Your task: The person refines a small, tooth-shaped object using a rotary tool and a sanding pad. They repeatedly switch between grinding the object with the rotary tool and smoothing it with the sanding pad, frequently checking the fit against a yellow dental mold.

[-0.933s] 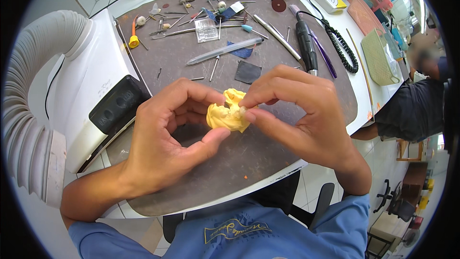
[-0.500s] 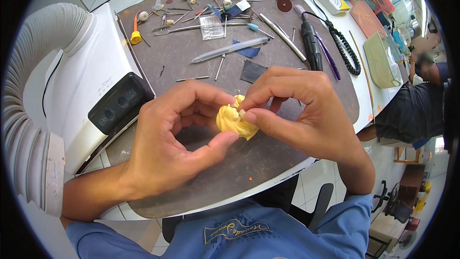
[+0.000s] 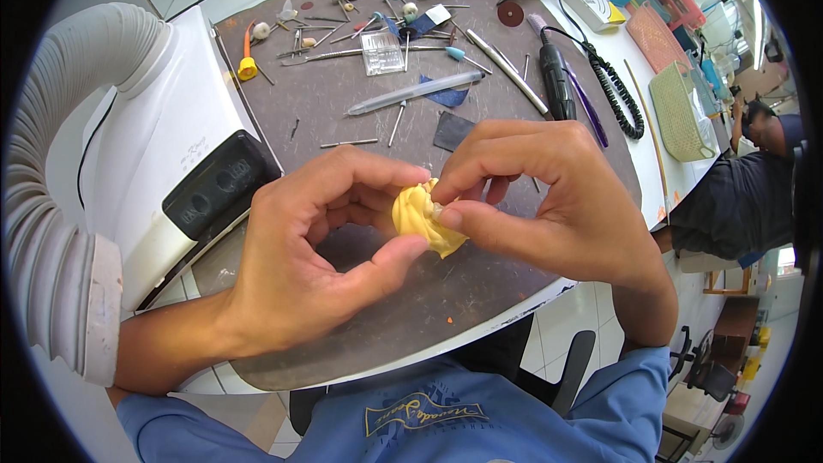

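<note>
My left hand [image 3: 287, 249] curls its thumb and fingers round a small yellow folded lump [image 3: 417, 219] that looks like putty or a dental model; I cannot tell which. Against its upper right side, my right hand [image 3: 549, 197] pinches a small whitish piece [image 3: 438, 211], tooth-like in shape, between thumb and forefinger. The piece touches the lump, and my fingertips partly cover it. Both hands are held over the near middle of the brown work mat [image 3: 377, 326].
Beyond my hands lie a clear pen-like tube [image 3: 411, 93], several rotary burs, a small clear case [image 3: 382, 53] and a black handpiece [image 3: 557, 77] with a coiled cord. A white suction unit [image 3: 171, 154] with a ribbed hose stands at left. Another person [image 3: 737, 206] is at far right.
The yellow lump has shifted slightly right and turned a little in my fingers. My right thumb now covers more of the whitish piece. The view has also shifted slightly.
</note>
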{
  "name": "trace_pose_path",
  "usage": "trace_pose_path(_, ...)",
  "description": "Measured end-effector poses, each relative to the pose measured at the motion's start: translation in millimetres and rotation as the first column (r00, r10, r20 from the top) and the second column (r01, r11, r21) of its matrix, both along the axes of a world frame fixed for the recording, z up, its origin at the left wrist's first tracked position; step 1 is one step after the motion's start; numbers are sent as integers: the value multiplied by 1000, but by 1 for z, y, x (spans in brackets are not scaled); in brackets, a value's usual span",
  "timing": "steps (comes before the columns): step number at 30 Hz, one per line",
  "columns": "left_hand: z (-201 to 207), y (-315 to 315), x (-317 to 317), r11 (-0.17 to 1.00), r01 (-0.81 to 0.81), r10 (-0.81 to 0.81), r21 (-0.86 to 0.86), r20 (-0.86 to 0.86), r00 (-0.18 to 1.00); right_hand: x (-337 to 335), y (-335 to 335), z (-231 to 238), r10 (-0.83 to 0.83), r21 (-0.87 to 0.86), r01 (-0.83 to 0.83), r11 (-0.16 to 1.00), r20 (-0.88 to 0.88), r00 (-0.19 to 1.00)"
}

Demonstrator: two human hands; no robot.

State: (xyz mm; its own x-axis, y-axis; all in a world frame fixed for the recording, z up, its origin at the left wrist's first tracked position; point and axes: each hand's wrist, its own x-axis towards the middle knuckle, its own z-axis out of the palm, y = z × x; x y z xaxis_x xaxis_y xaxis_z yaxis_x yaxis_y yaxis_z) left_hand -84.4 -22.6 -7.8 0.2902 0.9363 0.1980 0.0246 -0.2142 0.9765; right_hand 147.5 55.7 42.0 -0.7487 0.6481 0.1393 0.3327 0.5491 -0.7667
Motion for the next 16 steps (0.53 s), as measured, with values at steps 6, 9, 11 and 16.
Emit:
trace_pose_path(6,2,0,2,999,-9,9,-31,9,1000,3,1,0,-29,-89,29,996,-5,1000)
trace_pose_path(9,0,1,1,999,-6,7,-32,27,1000,3,1,1,-34,-120,35,992,8,999)
trace_pose_path(11,1,0,1,1000,-7,7,-28,28,1000,2,2,2,-28,-123,30,992,19,999)
trace_pose_path(16,1,1,1,999,1,0,-42,26,1000,2,3,1,-24,-128,30,991,55,998)
